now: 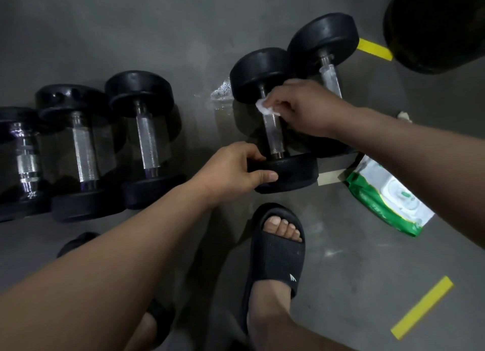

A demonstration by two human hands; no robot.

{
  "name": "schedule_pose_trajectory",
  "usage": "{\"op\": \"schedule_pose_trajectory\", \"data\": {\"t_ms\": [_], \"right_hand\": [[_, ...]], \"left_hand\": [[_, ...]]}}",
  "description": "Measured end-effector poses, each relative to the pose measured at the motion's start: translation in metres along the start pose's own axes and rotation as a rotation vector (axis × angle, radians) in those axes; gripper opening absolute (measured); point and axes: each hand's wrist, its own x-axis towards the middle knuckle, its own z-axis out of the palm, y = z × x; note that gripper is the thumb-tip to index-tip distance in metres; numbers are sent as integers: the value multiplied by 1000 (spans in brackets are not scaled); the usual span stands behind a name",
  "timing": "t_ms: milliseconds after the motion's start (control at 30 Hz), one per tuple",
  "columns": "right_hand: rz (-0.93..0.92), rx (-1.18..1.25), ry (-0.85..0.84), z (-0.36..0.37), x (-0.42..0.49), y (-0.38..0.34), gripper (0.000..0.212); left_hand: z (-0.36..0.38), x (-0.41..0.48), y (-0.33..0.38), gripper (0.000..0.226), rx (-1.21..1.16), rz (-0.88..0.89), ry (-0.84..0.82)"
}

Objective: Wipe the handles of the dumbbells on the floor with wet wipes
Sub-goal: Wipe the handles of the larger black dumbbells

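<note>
Two hands meet on one dumbbell (294, 172) lying on the floor (157, 22): left hand (233, 169) fingers curl round its near weight head, right hand (304, 106) fingers pinch a white wet wipe (263, 107) against the handle's (273, 132) far end. A green wipes pack (388, 201) lies nearby, rightward.

Five black dumbbells (141, 138), knurled steel handles (273, 134), flat on the floor (183, 35); crumpled white wipe (263, 108) on one handle's far end

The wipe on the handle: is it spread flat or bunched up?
Bunched: the wipe shows as a crumpled wad in the right hand.
</note>
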Motion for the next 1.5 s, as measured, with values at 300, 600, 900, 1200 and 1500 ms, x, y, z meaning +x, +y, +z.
{"op": "schedule_pose_trajectory", "data": {"t_ms": [300,600,900,1200,1500], "right_hand": [[-124,-8,-214,1,-13,-6,16],[-220,12,-164,7,-28,-7,17],[-146,-288,-105,14,3,-17,35],[-90,-261,-35,5,15,-10,35],[-76,-28,-235,11,-28,-5,25]], "left_hand": [[-5,-7,-9,33,-25,-28,-13],[-2,-6,-6,36,-23,-37,17],[5,-2,3,39,-13,-45,62],[3,-4,-1,37,-12,-49,44],[-6,19,-3,10,-315,-208,395]]}}
